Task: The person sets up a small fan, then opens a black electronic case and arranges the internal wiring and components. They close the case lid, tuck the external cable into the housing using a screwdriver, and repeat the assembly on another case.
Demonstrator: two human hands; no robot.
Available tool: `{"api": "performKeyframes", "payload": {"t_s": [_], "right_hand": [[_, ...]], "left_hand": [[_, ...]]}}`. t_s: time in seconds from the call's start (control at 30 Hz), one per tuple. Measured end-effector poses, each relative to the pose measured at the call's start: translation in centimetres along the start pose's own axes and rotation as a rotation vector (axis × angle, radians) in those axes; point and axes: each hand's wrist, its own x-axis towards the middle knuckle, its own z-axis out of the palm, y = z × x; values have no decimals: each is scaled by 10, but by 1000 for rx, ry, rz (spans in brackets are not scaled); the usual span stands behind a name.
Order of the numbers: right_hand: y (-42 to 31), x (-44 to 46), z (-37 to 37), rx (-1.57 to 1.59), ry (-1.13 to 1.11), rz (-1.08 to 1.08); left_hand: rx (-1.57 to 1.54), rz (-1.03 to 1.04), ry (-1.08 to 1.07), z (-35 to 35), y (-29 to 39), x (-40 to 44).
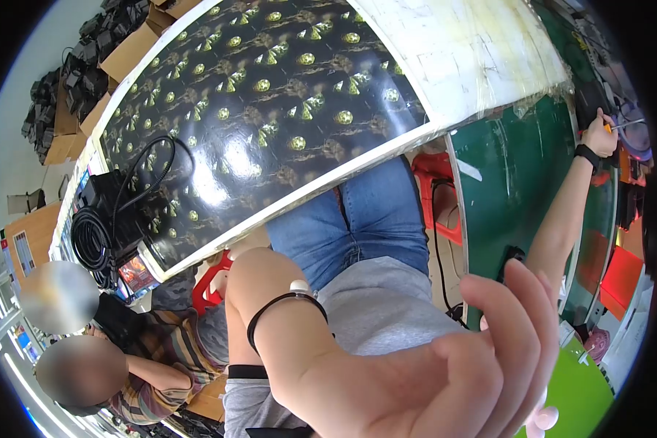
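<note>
Inward of the right hand (597,139), the green tabletop (518,179) is leaving room — farther left, black cables (104,233) are blocking part of the patterned tabletop (285,95).

The head view looks down over the tabletop (255,117), seemingly near.

Patterned table (270,95) — black device (106,193), coiled cable (80,241) at one end, green table (507,182) alongside — small dark item (515,255) on it
</note>
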Motion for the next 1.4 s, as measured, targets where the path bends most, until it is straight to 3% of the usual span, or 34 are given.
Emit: {"api": "performKeyframes", "payload": {"t_s": [0.03, 0.17, 0.27, 0.4, 0.43, 0.5, 0.53, 0.6, 0.67, 0.77, 0.93, 1.13, 1.23, 1.27, 1.33, 1.4], "right_hand": [[-30, -10, -20, -32, 11, 5], [-66, -9, -35, 791, -129, 74], [-132, -54, -72, 1078, -302, -205], [-208, -115, -125, 1279, -673, -111], [-219, -129, -129, 1295, -780, -164], [-235, -159, -134, 1288, -1013, -280], [-246, -177, -139, 1378, -1152, -270], [-266, -204, -151, 1363, -1470, -451], [-282, -229, -157, 1367, -1593, -488], [-294, -246, -166, 1261, -1748, -351], [-292, -269, -164, 1275, -1817, 19], [-293, -286, -185, 1298, -1803, 178], [-289, -304, -199, 1376, -1838, 136], [-290, -302, -205, 1284, -1955, 149], [-283, -312, -213, 1282, -1934, -17], [-278, -321, -215, 1253, -1939, -156]], "left_hand": [[8, -4, 6, 0, 1, 0], [60, -23, 31, -1, 3, 1], [117, -76, 39, -10, 12, 3], [94, -110, -128, -32, 9, 16], [94, -258, -234, -44, 21, 26], [1, -254, -374, -53, 10, 34], [-94, -101, -409, -60, -10, 29], [-197, 11, -446, -53, -30, 23], [-192, -67, -441, -35, -43, 8], [-125, -191, -496, -6, -97, -28], [-19, -396, -699, 26, -140, -103], [38, -464, -595, 8, -104, -139], [154, -434, -566, -10, -73, -153], [194, -420, -598, -18, -64, -154], [284, -366, -706, -35, -52, -150], [187, -445, -772, -51, -46, -136]]}}
